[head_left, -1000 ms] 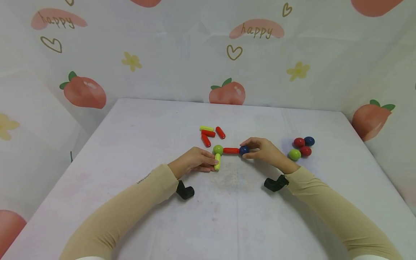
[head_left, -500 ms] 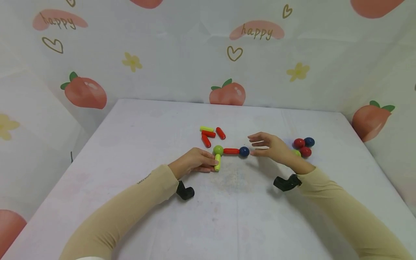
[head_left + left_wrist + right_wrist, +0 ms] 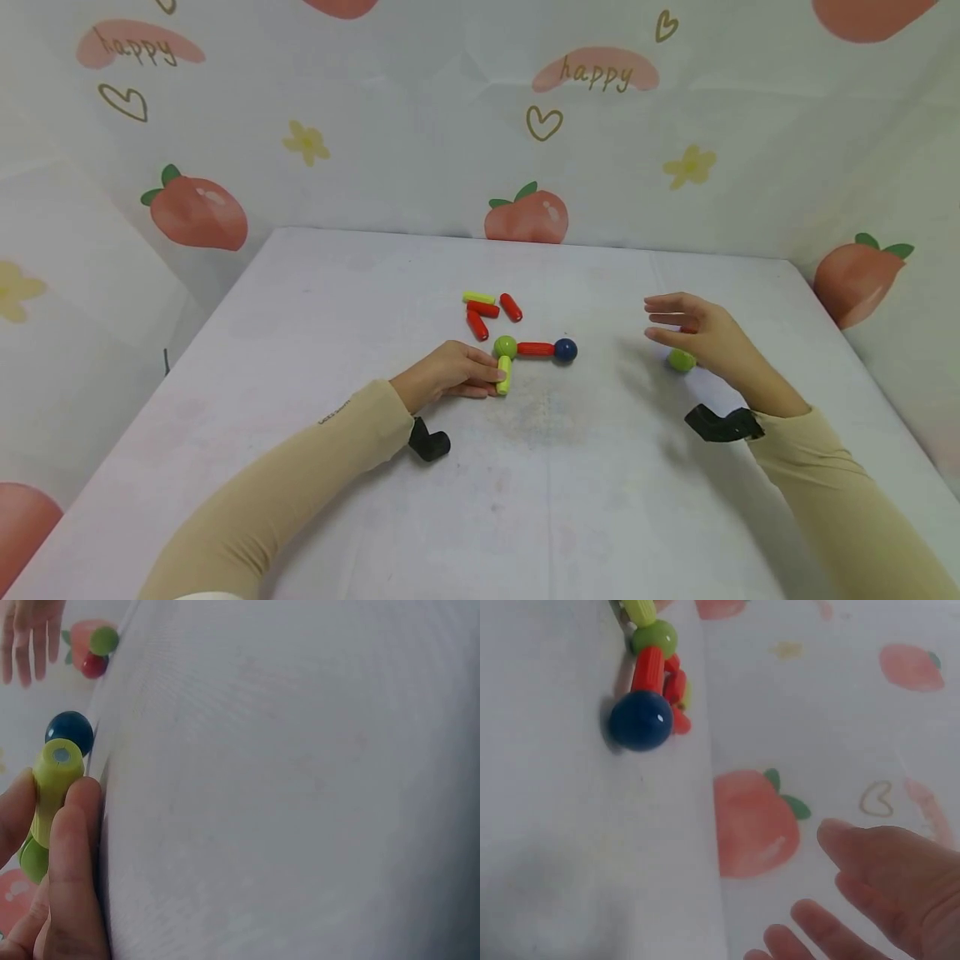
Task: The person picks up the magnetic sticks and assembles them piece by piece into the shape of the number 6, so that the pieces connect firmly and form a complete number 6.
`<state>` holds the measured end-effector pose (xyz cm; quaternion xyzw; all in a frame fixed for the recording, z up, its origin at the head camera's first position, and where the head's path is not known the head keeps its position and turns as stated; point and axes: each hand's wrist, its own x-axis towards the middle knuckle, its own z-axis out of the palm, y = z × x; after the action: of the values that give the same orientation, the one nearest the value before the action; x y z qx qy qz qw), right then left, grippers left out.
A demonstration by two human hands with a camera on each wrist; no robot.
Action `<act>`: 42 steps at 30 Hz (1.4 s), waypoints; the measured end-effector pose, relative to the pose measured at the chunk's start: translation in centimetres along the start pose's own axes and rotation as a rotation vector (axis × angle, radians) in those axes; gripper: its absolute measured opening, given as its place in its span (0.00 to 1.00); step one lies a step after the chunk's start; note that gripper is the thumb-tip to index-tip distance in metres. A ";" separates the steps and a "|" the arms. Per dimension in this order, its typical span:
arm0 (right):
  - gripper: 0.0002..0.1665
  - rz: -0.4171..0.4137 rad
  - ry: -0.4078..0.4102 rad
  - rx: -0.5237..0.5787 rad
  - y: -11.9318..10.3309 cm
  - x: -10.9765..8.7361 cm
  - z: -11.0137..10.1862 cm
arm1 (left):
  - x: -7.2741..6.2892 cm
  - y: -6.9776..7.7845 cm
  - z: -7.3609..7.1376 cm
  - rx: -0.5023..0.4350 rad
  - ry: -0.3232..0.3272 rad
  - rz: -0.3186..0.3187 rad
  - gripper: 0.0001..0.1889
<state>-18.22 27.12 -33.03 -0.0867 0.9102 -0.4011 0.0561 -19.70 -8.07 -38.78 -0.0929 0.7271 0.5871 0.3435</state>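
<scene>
While the left hand (image 3: 456,369) pinches the yellow rod (image 3: 506,365) left of the blue ball (image 3: 566,350) (head), the relaxed, unladen right hand (image 3: 703,333) hangs right of it. Left wrist: steady pinching should preserve alignment. Right wrist: the red rod (image 3: 648,671) meets the ball.

Between the blue ball (image 3: 566,350) and the raised right hand (image 3: 705,333) runs an open lane, and the near surface (image 3: 547,500) leaves wide room between the sleeves (image 3: 300,479). The left hand (image 3: 457,369), pinching the yellow-green rod (image 3: 504,379), blocks that rod's left side; four loose rods (image 3: 483,310) obstruct the far side. The right hand partly hides a green ball (image 3: 681,361).
</scene>
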 end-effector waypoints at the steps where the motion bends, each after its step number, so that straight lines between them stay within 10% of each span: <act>1: 0.31 0.012 0.008 0.005 0.1 -0.3 -0.2 | 0.0 0.0 0.0 0.000 0.000 0.001 0.17; 15: 0.28 -0.005 0.122 0.014 3.3 -2.8 -1.2 | 0.0 0.1 0.1 -0.014 -0.002 -0.004 0.16; 42: 0.25 -0.012 0.066 -0.038 4.8 -2.8 0.4 | -0.1 0.1 0.0 -0.005 0.004 -0.007 0.17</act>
<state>-15.95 30.59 -36.75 -0.0800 0.9185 -0.3867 0.0219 -19.67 -8.04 -38.66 -0.0976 0.7261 0.5873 0.3439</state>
